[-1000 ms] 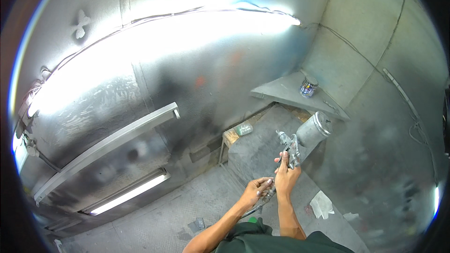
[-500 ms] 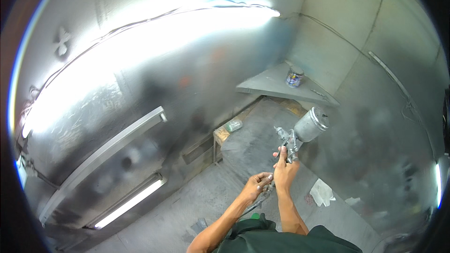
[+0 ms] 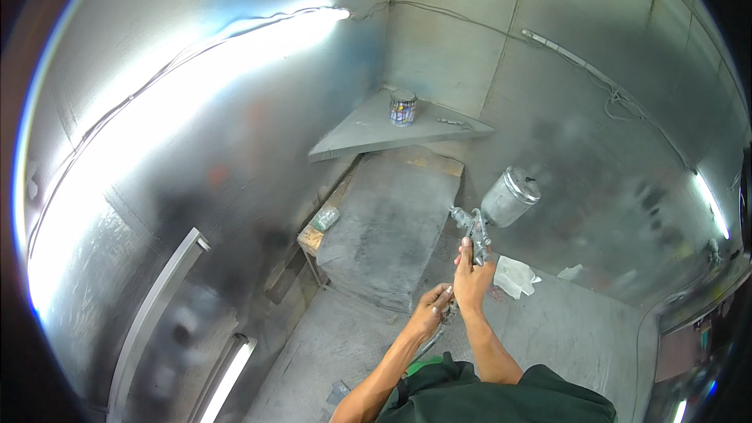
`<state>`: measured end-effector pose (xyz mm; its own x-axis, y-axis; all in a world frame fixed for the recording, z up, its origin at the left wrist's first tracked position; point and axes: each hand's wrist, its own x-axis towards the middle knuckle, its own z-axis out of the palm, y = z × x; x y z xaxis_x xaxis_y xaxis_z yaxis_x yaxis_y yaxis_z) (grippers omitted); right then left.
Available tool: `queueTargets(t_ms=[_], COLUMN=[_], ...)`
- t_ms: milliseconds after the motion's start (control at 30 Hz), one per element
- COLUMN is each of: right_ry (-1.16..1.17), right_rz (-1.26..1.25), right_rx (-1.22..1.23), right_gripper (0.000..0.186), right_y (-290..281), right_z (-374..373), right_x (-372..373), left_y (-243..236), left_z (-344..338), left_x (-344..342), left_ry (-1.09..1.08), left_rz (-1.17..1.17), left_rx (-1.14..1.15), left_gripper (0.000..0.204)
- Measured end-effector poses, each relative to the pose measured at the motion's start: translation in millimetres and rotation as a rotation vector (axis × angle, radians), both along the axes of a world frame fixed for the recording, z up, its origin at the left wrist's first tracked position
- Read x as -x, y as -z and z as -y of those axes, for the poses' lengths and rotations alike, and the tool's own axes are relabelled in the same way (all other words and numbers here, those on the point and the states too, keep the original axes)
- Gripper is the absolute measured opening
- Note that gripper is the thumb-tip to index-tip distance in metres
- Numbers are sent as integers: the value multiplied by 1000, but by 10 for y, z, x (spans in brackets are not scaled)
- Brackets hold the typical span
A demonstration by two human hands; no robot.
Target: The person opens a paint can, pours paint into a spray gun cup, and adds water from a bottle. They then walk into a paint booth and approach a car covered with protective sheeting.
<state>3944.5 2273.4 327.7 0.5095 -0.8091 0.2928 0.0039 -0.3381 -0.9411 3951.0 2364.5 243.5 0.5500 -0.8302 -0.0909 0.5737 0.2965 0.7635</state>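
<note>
My right hand (image 3: 473, 285) is wrapped around the handle of a silver spray gun (image 3: 476, 236), its thumb high on the grip. The gun's round metal paint cup (image 3: 511, 196) tilts up and to the right, with a lid on its far end. Just below the gun's handle, my left hand (image 3: 431, 310) has its fingers closed on the grey air hose (image 3: 440, 334) near its fitting. Part of the fitting is hidden by the fingers. From there the hose runs down toward my dark green clothing.
A grey-covered table (image 3: 384, 223) stands ahead, with a clear container (image 3: 325, 218) at its left edge. Behind it, a corner shelf (image 3: 352, 135) carries a paint can (image 3: 403, 108). White paper (image 3: 515, 277) lies on the floor to the right. Tube lights (image 3: 711, 204) and cables line the walls.
My view has swung to the right, so the shelf and table appear further left and more of the right wall shows. Both hands keep their hold on the spray gun and hose.
</note>
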Motion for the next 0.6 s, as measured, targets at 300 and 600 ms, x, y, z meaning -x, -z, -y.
queueTargets(t_ms=[300,600], right_ry=[18,-17], right_rz=[101,109], right_rx=[61,-55], right_gripper=[25,23], right_y=[-35,31], right_z=[609,1472], right_x=[37,27], left_y=[-2,285], left_z=[691,1634], left_x=[39,38], left_ry=[10,-41], left_rz=[5,-104], left_rx=[0,108], left_gripper=[32,28])
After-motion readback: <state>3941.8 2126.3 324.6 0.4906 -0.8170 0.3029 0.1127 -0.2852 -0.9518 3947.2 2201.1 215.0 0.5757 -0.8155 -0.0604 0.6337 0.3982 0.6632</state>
